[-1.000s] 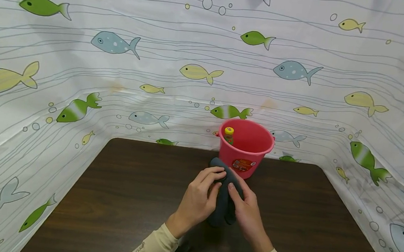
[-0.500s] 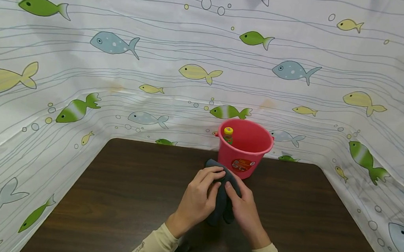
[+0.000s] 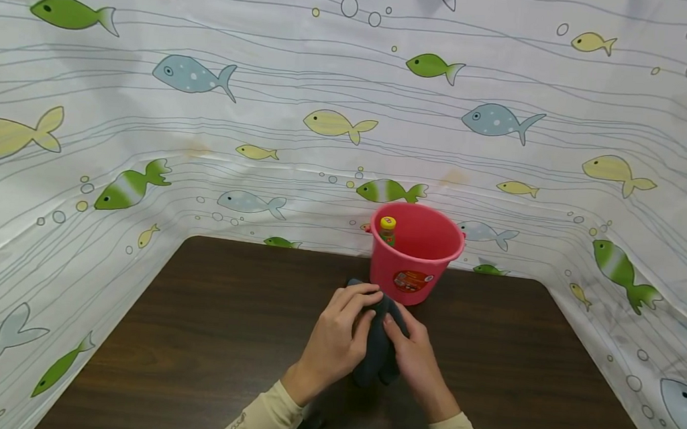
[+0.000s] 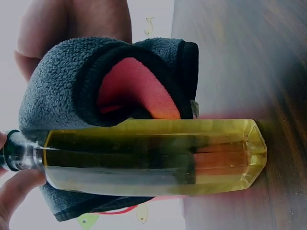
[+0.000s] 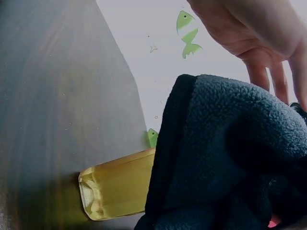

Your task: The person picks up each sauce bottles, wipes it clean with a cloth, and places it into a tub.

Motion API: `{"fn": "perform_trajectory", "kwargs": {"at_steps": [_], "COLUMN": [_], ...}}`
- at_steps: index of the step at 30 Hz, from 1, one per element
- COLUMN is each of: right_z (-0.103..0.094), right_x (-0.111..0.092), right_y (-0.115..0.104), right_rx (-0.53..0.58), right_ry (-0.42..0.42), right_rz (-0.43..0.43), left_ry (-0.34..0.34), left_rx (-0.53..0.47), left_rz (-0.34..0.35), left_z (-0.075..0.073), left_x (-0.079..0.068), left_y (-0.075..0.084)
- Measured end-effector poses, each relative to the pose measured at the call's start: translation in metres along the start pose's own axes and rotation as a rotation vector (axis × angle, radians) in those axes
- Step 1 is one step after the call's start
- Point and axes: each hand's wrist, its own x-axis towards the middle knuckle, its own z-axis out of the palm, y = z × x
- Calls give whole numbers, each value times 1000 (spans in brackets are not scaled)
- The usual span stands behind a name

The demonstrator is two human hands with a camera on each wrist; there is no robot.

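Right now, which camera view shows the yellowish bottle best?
Left wrist: the bottle shows from neck to base, mostly uncovered. Right wrist shows only its lower part past the cloth; in the head view I cannot make it out.

Btl point(image 5: 122, 184) partly bhd cloth point(image 5: 206, 124), R-wrist view

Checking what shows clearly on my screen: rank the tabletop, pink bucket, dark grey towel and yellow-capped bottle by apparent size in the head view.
1. Tabletop
2. Pink bucket
3. Dark grey towel, partly hidden
4. Yellow-capped bottle, only its top showing
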Motion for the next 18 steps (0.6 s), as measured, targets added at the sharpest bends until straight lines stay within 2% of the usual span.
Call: {"fn": "perform_trajectory", "kwargs": {"at_steps": [9, 18], "right_z": [0, 4], "right_x": [-2, -8], "right_y": [13, 40], "right_rx": [-6, -186], "right_ry": [4, 3], "right_rz": [24, 35], "left_ry": [-20, -9], "left_rx": [1, 6], "left_rz": [-20, -1], "left_z": [-1, 0], "left_x": [-1, -1], "left_y": [1, 0]}}
